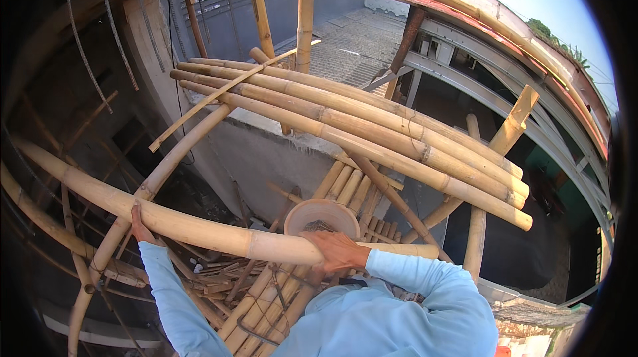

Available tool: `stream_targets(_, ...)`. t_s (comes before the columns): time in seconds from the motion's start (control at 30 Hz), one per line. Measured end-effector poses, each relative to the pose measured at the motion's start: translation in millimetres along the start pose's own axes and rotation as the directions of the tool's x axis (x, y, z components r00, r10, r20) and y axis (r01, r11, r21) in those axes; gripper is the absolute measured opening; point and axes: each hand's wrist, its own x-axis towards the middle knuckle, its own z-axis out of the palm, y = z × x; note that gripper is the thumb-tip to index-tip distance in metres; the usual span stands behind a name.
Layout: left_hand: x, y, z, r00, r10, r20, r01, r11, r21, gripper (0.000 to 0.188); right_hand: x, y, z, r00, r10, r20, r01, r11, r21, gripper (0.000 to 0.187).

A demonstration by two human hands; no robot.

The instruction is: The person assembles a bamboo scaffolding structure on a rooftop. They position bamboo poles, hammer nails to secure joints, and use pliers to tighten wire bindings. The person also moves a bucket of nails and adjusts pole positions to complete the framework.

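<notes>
A thick bamboo pole runs across in front of me, from the far left to near my chest. Toward its left part, my left hand is closed against the near side, with the thumb up along it and the other fingers mostly hidden. My right hand wraps over the pole's right end. Just beyond that hand sits a round, pale basin with dark contents I cannot make out. Under the pole at left, a slanting bamboo pole crosses it.
Several long bamboo poles lie side by side ahead, with a thin bamboo strip across them. Below me is a bamboo platform. Steel rods hang at upper left. A concrete wall stands ahead; a metal frame is at right.
</notes>
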Motion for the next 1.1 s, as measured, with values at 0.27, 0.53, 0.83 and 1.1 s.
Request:
stream_targets(0.27, -71, -73, 57, 0.992, -0.091, -0.086, 0.099, 0.99, 0.103, 0.069, -33, 97, 23, 0.987, 0.156, -0.042, -0.157, 0.987, -0.02, 0.1)
stream_targets(0.53, -71, -78, 71, 0.996, 0.01, -0.087, -0.009, 1.0, 0.011, 0.083, -44, 97, 10, 0.978, 0.163, -0.134, -0.18, 0.976, -0.125, 0.1)
stream_targets(0.83, -109, -76, 101, 0.996, 0.021, -0.081, -0.023, 0.999, -0.029, 0.076, -57, 131, 2, 0.972, 0.127, -0.198, -0.147, 0.985, -0.088, 0.095)
stream_targets(1.1, -143, -117, 95, 0.987, -0.072, -0.146, 0.078, 0.997, 0.03, 0.072, -74, 175, 17, 0.98, 0.047, -0.194, -0.067, 0.993, -0.093, 0.101)
